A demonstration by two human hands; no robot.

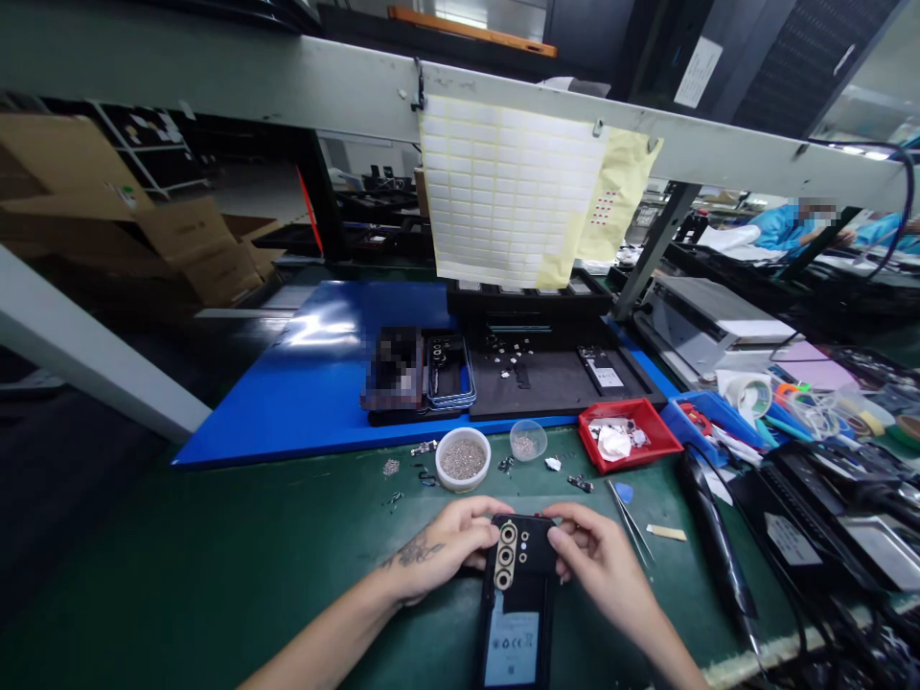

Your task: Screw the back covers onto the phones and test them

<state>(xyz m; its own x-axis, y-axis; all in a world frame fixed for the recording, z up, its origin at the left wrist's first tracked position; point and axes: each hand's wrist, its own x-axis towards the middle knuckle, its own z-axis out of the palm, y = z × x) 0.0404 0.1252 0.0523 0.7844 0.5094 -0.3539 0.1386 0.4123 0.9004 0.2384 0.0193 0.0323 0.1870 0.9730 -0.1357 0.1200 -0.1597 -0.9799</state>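
A black phone [524,604] with its back cover off lies near the front of the green bench, a pale battery label and a gold-rimmed camera strip showing. My left hand [452,546] grips its upper left edge, thumb on the corner by the lenses. At the upper right corner, my right hand [593,551] pinches the edge between thumb and curled fingers. Just beyond stands a white tub [464,462] of tiny screws, with a smaller clear cup [528,442] of screws beside it. Tweezers [631,522] rest right of my right hand.
A red bin [629,434] holds scraps; a blue bin [711,429] holds tape and tools. An electric screwdriver [719,541] lies at the right. Behind are a black tray [553,383] with small parts and stacked phone frames [451,374]. Label sheets [510,192] hang from the shelf beam.
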